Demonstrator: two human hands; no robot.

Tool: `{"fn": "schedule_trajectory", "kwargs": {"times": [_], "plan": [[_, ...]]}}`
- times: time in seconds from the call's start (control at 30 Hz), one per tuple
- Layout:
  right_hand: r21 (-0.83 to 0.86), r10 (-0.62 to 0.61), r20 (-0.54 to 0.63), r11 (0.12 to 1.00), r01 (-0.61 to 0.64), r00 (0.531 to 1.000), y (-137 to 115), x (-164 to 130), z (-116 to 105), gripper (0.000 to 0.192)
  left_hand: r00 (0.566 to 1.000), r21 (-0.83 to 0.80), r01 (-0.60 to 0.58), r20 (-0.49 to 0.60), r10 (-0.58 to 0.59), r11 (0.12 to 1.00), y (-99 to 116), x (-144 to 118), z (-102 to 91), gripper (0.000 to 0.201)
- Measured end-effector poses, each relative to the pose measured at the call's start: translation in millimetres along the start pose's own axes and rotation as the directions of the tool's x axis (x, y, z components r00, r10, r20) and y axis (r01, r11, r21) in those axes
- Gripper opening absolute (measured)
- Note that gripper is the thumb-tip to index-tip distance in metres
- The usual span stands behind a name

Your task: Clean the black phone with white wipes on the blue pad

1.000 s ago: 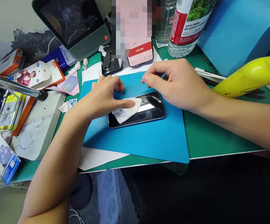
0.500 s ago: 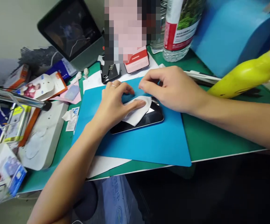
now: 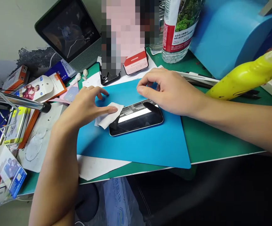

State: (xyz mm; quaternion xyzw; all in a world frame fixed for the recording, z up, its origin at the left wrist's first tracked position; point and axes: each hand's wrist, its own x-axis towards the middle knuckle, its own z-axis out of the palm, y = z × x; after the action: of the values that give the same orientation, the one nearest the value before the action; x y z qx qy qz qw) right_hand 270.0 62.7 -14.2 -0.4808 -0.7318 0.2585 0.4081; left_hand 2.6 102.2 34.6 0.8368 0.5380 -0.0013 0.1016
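On the blue mat (image 3: 136,149) lies a smartphone (image 3: 138,122), its glossy black screen facing up and reflecting a bright strip. My left hand (image 3: 84,105) is at the phone's left end, its thumb pressing a folded white wipe (image 3: 109,115) against the curled fingers. The wipe overlaps the phone's left edge. Just above the phone's far right corner is my right hand (image 3: 164,89), with its fingers curled and the thumb tip close to the fingertips. Nothing shows in that hand, and whether it touches the phone is hidden.
Behind the mat are a second phone (image 3: 136,62) with a lit screen and a black phone-shaped item (image 3: 109,77). A water bottle (image 3: 179,34), yellow bottle (image 3: 244,75) and blue case (image 3: 222,34) stand right. A tilted display (image 3: 67,31) and boxes crowd the left.
My left hand has slid the wipe leftward across the phone, from its middle to its left end, uncovering most of the screen. My right hand has barely moved.
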Motion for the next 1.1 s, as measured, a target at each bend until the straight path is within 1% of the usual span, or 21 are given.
{"fn": "schedule_trajectory", "kwargs": {"times": [0.07, 0.2, 0.23, 0.3, 0.43, 0.57, 0.63, 0.7, 0.8, 0.93, 1.03, 1.1], "plan": [[-0.004, 0.001, 0.006, 1.000, -0.001, 1.000, 0.4, -0.1, 0.2, 0.017, 0.999, -0.028, -0.017, -0.028, 0.016, 0.999, 10.7, 1.5, 6.3, 0.048], [-0.016, -0.005, 0.009, 1.000, 0.005, 1.000, 1.7, -0.2, 0.8, 0.016, 0.991, -0.199, 0.008, -0.132, -0.035, 0.980, 36.1, 6.8, 25.5, 0.042], [-0.016, -0.003, 0.007, 1.000, 0.004, 1.000, 2.2, -0.2, 0.9, 0.015, 0.987, -0.223, -0.001, -0.155, -0.034, 0.975, 40.6, 8.3, 29.4, 0.040], [-0.013, 0.001, 0.001, 1.000, -0.001, 1.000, 3.2, -0.2, 1.0, 0.015, 0.984, -0.222, -0.036, -0.181, -0.004, 0.974, 45.8, 10.4, 33.8, 0.037], [-0.009, -0.010, -0.015, 1.000, 0.010, 1.000, 3.9, -0.6, 1.1, 0.014, 0.986, -0.167, -0.075, -0.160, 0.048, 0.983, 49.3, 8.3, 33.3, 0.036], [-0.020, -0.010, -0.020, 1.000, 0.010, 1.000, 3.3, -0.7, 1.4, 0.015, 0.971, -0.127, -0.198, -0.157, 0.178, 0.972, 63.1, 0.4, 34.4, 0.036], [-0.014, -0.010, -0.023, 1.000, 0.010, 1.000, 3.0, -0.4, 1.3, 0.016, 0.963, -0.099, -0.248, -0.129, 0.235, 0.964, 72.5, -3.2, 35.2, 0.039], [-0.008, -0.017, -0.024, 1.000, 0.017, 1.000, 2.9, -0.2, 1.2, 0.017, 0.962, -0.072, -0.266, -0.079, 0.260, 0.961, 78.4, -5.5, 34.1, 0.045], [-0.012, -0.020, -0.017, 1.000, 0.020, 1.000, 3.2, 0.2, 1.6, 0.017, 0.958, -0.060, -0.288, -0.008, 0.288, 0.956, 74.8, -6.5, 28.3, 0.051], [-0.048, -0.003, -0.012, 0.999, 0.002, 1.000, 3.5, 0.5, 2.7, 0.020, 0.943, -0.106, -0.318, 0.069, 0.326, 0.942, 52.7, -7.4, 16.8, 0.059], [-0.045, 0.005, -0.009, 0.999, -0.006, 1.000, 3.5, 0.4, 2.8, 0.020, 0.953, -0.130, -0.277, 0.091, 0.290, 0.952, 41.2, -8.6, 11.8, 0.071], [-0.023, 0.002, -0.009, 1.000, -0.002, 1.000, 3.6, 0.2, 2.8, 0.018, 0.954, -0.150, -0.273, 0.088, 0.288, 0.950, 42.2, -8.5, 13.3, 0.076]]}}
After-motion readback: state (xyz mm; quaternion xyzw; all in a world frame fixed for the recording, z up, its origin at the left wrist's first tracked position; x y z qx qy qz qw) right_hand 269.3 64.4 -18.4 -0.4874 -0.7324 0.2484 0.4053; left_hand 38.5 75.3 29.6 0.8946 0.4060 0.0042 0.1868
